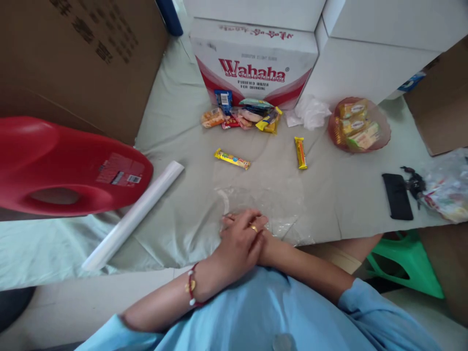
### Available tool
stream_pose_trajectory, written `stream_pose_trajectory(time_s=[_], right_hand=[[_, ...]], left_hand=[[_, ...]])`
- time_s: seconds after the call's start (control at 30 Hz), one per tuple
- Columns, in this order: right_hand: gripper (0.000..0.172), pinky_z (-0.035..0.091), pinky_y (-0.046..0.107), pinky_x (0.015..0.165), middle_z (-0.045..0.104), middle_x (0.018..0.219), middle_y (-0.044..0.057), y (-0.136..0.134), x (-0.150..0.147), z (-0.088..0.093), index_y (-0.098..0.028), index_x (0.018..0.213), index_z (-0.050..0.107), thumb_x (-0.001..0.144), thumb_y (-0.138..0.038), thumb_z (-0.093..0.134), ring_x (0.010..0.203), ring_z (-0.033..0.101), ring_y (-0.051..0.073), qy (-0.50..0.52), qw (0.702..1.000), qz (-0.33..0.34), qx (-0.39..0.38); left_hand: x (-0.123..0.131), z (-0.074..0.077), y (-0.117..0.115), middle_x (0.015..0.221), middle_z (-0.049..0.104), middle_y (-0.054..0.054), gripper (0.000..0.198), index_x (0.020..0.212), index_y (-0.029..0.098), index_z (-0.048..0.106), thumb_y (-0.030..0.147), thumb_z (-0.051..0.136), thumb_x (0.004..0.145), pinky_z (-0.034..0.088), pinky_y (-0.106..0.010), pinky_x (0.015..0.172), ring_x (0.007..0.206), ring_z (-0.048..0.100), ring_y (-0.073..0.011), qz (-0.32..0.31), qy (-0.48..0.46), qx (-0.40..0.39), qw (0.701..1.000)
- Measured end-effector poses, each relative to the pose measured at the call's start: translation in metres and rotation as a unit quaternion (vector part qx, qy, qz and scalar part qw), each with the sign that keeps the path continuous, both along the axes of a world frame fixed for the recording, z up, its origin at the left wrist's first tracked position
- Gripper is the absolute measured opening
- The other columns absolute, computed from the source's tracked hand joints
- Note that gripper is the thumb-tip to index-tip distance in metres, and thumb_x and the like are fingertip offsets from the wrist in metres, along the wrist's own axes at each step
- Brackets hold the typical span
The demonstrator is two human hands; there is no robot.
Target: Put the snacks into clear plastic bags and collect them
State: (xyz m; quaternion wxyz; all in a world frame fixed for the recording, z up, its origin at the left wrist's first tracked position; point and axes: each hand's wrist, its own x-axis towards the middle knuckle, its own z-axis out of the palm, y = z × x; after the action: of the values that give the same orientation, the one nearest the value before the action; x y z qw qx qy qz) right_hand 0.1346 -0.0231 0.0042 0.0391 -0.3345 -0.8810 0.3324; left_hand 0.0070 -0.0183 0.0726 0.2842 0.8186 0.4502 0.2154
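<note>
We counted two slender, yellow-wrapped snack bars (232,159) and one clear plastic sheet (283,209). Left hand (241,239) lay over right hand (268,247); we could not tell either grip's closure.

colourless bag (283,204), yellow bars (232,159), white box (254,63) with red swoops, pink bowl (383,136), red jug (82,163), green stool (417,265), pale green cloth (190,139).

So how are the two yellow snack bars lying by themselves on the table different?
The left bar lies mostly sideways, at a slant, while the right bar points nearly straight away from the person. The left bar has many-coloured printing, but the right bar has a mostly red-orange middle. The left bar is farther from the pink bowl than the right bar. Both are slim, with yellow on their wrappers.
</note>
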Motion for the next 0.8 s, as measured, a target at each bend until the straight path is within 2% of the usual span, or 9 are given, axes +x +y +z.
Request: stream_pose_trajectory(time_s=[0.07,0.2,0.27,0.33,0.4,0.47,0.6,0.7,0.8], right_hand=[[0.052,0.047,0.038,0.121,0.065,0.146,-0.016,-0.001,-0.001,0.000,-0.057,0.137,0.065,0.102,-0.024,0.047,0.144,0.056,0.019,-0.005,1.000,0.001,-0.003],[0.044,0.031,0.052,0.130,0.063,0.151,0.014,0.000,0.008,0.009,-0.020,0.140,0.069,0.097,-0.028,0.064,0.152,0.045,0.030,0.003,1.000,0.001,0.004],[0.039,0.029,0.053,0.129,0.062,0.150,0.016,0.007,0.016,0.020,-0.017,0.134,0.071,0.096,-0.028,0.068,0.150,0.046,0.030,0.025,1.000,0.015,-0.006],[0.026,0.039,0.045,0.123,0.070,0.138,0.013,0.023,0.025,0.035,-0.018,0.120,0.076,0.098,-0.027,0.066,0.137,0.058,0.026,0.050,0.997,0.045,-0.045],[0.022,0.050,0.035,0.107,0.078,0.116,0.008,0.049,0.031,0.054,-0.019,0.109,0.078,0.104,-0.028,0.058,0.115,0.069,0.021,0.056,0.995,0.028,-0.079],[0.028,0.053,0.030,0.095,0.078,0.107,0.006,0.084,0.032,0.072,-0.021,0.112,0.076,0.108,-0.027,0.049,0.103,0.071,0.019,0.032,0.996,-0.065,-0.054],[0.033,0.052,0.034,0.096,0.068,0.130,0.013,0.161,0.009,0.082,-0.019,0.131,0.069,0.106,-0.033,0.053,0.116,0.067,0.025,-0.070,0.968,-0.225,0.086],[0.043,0.054,0.034,0.090,0.062,0.139,0.016,0.199,-0.020,0.069,-0.017,0.136,0.065,0.100,-0.040,0.064,0.117,0.066,0.028,-0.145,0.962,-0.204,0.106],[0.035,0.053,0.033,0.084,0.067,0.130,0.015,0.214,-0.036,0.060,-0.017,0.127,0.070,0.098,-0.035,0.064,0.110,0.068,0.028,-0.194,0.967,-0.126,0.110]], left_hand=[[0.006,-0.015,0.007,0.145,0.062,-0.018,0.038,0.133,0.018,0.068,0.026,0.046,0.103,0.051,-0.050,0.114,0.137,0.058,-0.0296,0.021,0.022,0.007,1.000],[-0.015,-0.050,0.037,0.161,0.050,-0.022,0.048,0.145,0.015,0.062,0.035,0.043,0.105,0.030,-0.064,0.126,0.154,0.040,-0.0368,0.105,0.123,0.016,0.987],[-0.029,-0.063,0.045,0.168,0.042,-0.020,0.053,0.154,0.017,0.053,0.037,0.039,0.106,0.024,-0.066,0.128,0.158,0.036,-0.0358,0.122,0.157,0.016,0.980],[-0.038,-0.070,0.046,0.172,0.035,-0.018,0.056,0.160,0.020,0.045,0.038,0.036,0.108,0.019,-0.066,0.129,0.160,0.032,-0.0336,0.112,0.174,0.025,0.978],[-0.040,-0.073,0.042,0.174,0.029,-0.019,0.059,0.163,0.019,0.040,0.040,0.038,0.108,0.015,-0.065,0.130,0.162,0.028,-0.0335,0.094,0.188,0.039,0.977],[-0.039,-0.073,0.039,0.174,0.025,-0.021,0.063,0.165,0.016,0.037,0.044,0.041,0.108,0.011,-0.067,0.130,0.163,0.024,-0.0352,0.086,0.199,0.049,0.975],[-0.036,-0.071,0.038,0.174,0.024,-0.021,0.068,0.165,0.014,0.036,0.049,0.043,0.107,0.008,-0.067,0.130,0.163,0.024,-0.0364,0.083,0.206,0.051,0.974],[-0.036,-0.069,0.039,0.174,0.025,-0.021,0.068,0.164,0.013,0.038,0.049,0.044,0.107,0.009,-0.067,0.130,0.163,0.024,-0.0362,0.083,0.200,0.051,0.975],[-0.037,-0.068,0.039,0.174,0.026,-0.021,0.067,0.165,0.016,0.037,0.049,0.046,0.107,0.010,-0.067,0.131,0.163,0.025,-0.0358,0.087,0.186,0.047,0.978]])
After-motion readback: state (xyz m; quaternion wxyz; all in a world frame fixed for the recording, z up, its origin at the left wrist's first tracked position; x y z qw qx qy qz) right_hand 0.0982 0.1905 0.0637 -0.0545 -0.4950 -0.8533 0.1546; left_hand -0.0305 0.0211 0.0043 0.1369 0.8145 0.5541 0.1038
